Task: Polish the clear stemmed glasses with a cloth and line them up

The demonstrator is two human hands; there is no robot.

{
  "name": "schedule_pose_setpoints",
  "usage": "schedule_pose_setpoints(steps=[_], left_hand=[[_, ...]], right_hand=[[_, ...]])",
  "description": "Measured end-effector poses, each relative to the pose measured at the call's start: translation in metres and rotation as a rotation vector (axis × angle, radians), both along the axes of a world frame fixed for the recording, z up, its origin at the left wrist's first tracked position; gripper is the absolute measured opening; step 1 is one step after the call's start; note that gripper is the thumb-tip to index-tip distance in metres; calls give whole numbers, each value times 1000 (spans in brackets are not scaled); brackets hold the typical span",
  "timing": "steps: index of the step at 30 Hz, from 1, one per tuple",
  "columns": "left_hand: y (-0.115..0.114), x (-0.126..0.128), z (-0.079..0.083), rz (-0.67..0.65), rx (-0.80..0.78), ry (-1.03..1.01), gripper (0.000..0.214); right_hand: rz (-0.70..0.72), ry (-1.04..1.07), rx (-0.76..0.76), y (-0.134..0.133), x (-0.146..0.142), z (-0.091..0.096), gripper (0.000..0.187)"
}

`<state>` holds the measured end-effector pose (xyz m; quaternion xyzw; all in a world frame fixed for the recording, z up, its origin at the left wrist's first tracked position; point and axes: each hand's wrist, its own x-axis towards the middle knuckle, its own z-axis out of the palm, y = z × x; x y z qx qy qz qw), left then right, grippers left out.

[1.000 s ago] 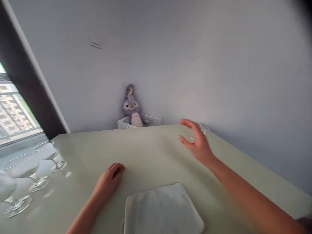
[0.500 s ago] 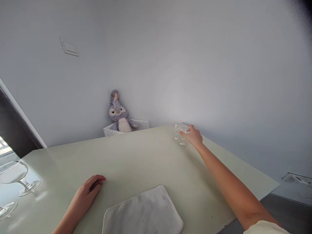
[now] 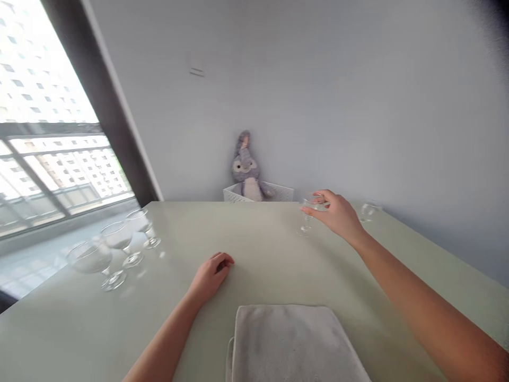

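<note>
My right hand reaches out over the far side of the table, thumb and fingers around the bowl of a small clear stemmed glass. The glass is upright; its foot looks blurred, and I cannot tell whether it touches the tabletop. Another small glass stands to the right, beyond my wrist. My left hand rests on the table with its fingers curled in and nothing visible in them. Nearest to me lies a folded grey cloth, just right of my left forearm.
Three larger stemmed glasses, the middle one among them, stand in a row along the left of the pale green table. Behind the far edge, a plush toy sits in a white perforated basket. A window is at the left.
My view has turned left, bringing the row of three glasses and the window into sight. My right hand has carried one small glass leftward, away from the other. My left hand stays curled on the table.
</note>
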<state>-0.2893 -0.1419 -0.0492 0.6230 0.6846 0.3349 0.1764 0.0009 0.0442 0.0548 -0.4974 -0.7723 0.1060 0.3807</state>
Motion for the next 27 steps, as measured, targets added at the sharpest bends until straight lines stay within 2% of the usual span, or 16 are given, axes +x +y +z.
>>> schedule_pose_setpoints(steps=[4,6,10,13,15,18,27], left_hand=[[-3,3,-1,13,17,-39,25],[-3,3,-2,23,33,-52,26],[-2,4,-6,38,62,-53,28],[0,5,-9,43,82,-35,26],[1,5,-11,45,96,-17,25],[3,7,-13,38,118,2,25],[5,9,-14,46,127,-35,25]], right_hand=[[381,28,70,-16,-123,7,52],[521,46,54,-24,-186,5,55],[660,57,-34,-35,-296,-6,58],[709,64,-99,-37,-355,-20,56],[729,79,-156,-38,-383,-30,56],[748,117,-237,-39,-409,-42,57],[865,288,-458,-37,-432,-57,66]])
